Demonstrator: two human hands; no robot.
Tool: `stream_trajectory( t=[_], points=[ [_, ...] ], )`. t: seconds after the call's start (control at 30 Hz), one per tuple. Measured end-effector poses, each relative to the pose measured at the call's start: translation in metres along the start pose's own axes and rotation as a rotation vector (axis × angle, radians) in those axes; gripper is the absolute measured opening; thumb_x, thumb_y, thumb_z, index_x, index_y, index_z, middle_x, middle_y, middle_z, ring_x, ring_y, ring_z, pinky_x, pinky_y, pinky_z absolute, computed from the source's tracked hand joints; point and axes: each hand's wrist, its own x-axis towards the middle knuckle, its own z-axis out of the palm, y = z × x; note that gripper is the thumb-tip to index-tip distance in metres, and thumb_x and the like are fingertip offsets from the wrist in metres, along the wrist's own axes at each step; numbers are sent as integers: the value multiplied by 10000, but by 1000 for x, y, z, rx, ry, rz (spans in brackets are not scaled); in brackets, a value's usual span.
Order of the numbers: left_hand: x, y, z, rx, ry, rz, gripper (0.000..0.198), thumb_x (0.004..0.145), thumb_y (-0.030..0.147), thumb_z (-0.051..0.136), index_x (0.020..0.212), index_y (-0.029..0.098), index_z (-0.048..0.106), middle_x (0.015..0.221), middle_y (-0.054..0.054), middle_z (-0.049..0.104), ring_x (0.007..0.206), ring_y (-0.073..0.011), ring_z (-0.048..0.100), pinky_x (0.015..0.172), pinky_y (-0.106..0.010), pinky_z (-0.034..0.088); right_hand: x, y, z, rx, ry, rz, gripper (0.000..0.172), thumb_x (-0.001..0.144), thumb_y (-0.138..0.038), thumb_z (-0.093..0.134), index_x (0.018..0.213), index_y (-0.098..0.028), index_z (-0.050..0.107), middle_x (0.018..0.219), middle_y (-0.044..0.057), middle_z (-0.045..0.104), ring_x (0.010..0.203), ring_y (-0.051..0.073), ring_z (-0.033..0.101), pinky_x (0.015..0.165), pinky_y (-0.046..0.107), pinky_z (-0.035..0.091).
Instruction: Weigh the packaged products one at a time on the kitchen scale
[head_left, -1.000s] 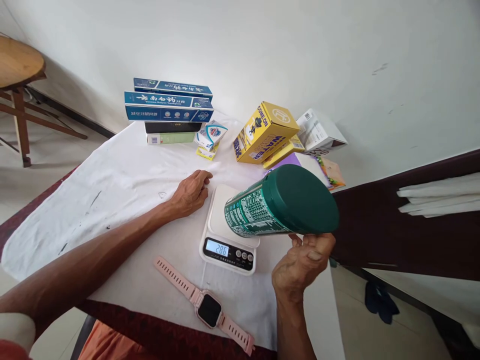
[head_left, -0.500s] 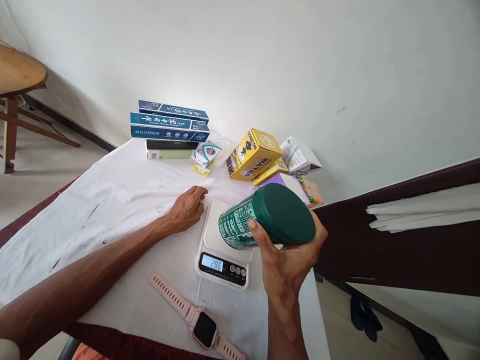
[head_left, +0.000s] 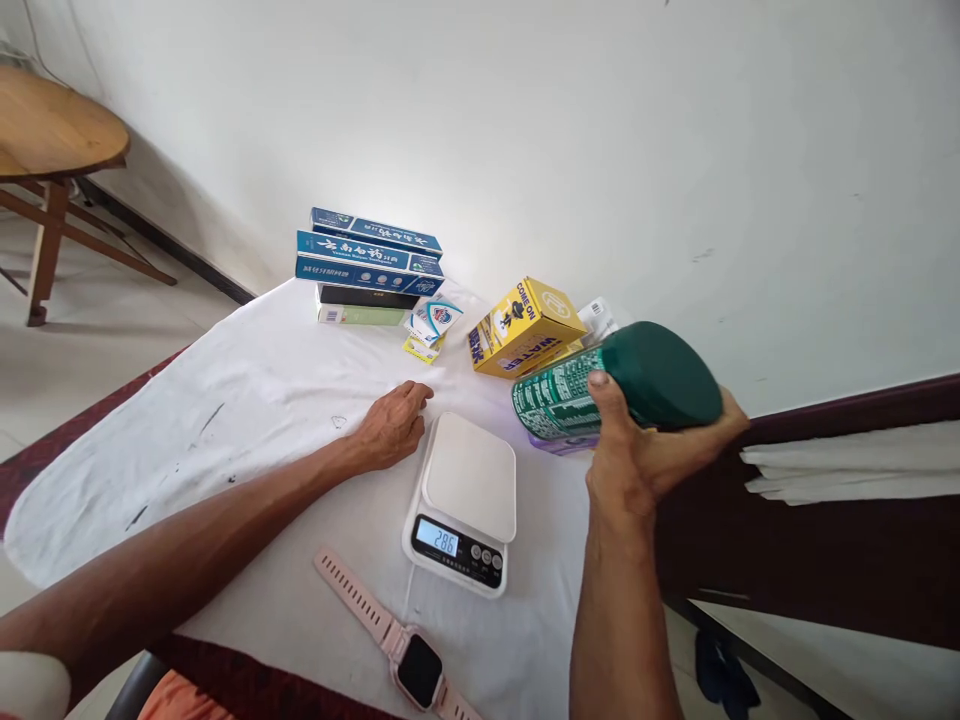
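Observation:
My right hand (head_left: 645,455) grips a green canister (head_left: 611,385) with a dark green lid, held on its side in the air to the right of a white kitchen scale (head_left: 465,500). The scale's platform is bare and its display reads 286. My left hand (head_left: 394,425) rests on the white cloth (head_left: 247,400) just left of the scale, fingers loosely curled and holding nothing. A pink smartwatch (head_left: 401,645) lies on the cloth in front of the scale.
A stack of blue toothpaste boxes (head_left: 371,262) stands at the back of the table, with small packets (head_left: 429,325) beside it. A yellow box (head_left: 525,328) and a white box (head_left: 600,315) lie behind the canister. A wooden round table (head_left: 52,135) stands at far left, dark furniture (head_left: 825,540) at right.
My right hand has carried the canister rightward and away from above the scale, so the platform now shows bare. My left hand has stayed beside the scale.

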Motion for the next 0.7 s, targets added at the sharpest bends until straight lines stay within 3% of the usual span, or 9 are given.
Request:
stream_trajectory(
  t=[0.1,0.27,0.53,0.7],
  points=[
    [0,0,0,0,-4,2,399,840,44,439,1209,167,527,1118,-105,638,927,-211,647,880,-388,550,-5,4,21,3,-28,4,865,527,-565,912,1172,-221,448,1197,108,588,1030,271,622,902,488,562],
    [0,0,0,4,-6,-1,393,837,38,434,1198,169,520,1109,-106,631,1008,-224,647,893,-374,541,-17,21,41,-77,-70,29,898,529,-607,895,1194,-219,433,1233,130,586,1076,295,609,972,513,510],
    [1,0,2,12,-12,-6,376,842,38,422,1183,164,516,1107,-112,634,1018,-239,633,874,-380,532,-27,51,53,-156,-106,127,989,513,-734,848,1221,-195,416,1207,179,597,1099,347,604,956,547,507],
    [1,0,2,17,-11,-15,387,836,36,428,1189,168,515,1113,-104,635,1003,-227,635,875,-365,530,-25,53,47,-152,-147,98,1003,547,-725,841,1272,-191,399,1267,173,557,1128,336,585,996,557,500]
  ],
)
